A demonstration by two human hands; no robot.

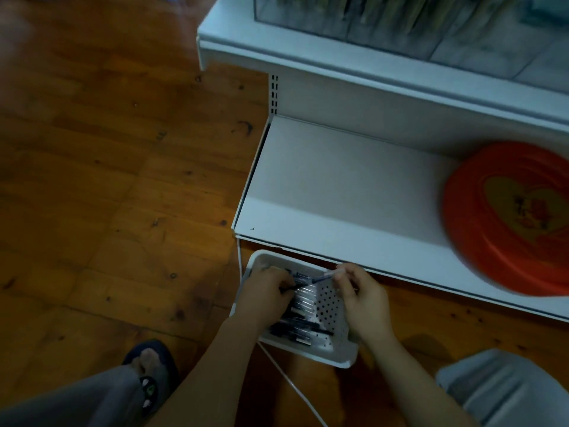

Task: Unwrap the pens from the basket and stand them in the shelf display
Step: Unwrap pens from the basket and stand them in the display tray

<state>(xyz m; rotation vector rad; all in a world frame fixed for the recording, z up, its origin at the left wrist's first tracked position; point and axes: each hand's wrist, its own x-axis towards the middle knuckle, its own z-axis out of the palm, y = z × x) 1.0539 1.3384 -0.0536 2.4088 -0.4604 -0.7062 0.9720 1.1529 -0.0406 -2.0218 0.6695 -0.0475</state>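
Apparently both hands on pen (pixel 320 278)

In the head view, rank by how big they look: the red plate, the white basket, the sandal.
1. red plate, though cut off at the frame edge
2. white basket
3. sandal, partly hidden by the leg

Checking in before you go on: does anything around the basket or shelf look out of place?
Nothing spilled or damaged. One oddity: a red round tray lies on the lower shelf, unrelated to pens. Both hands are at the basket, holding a pen.
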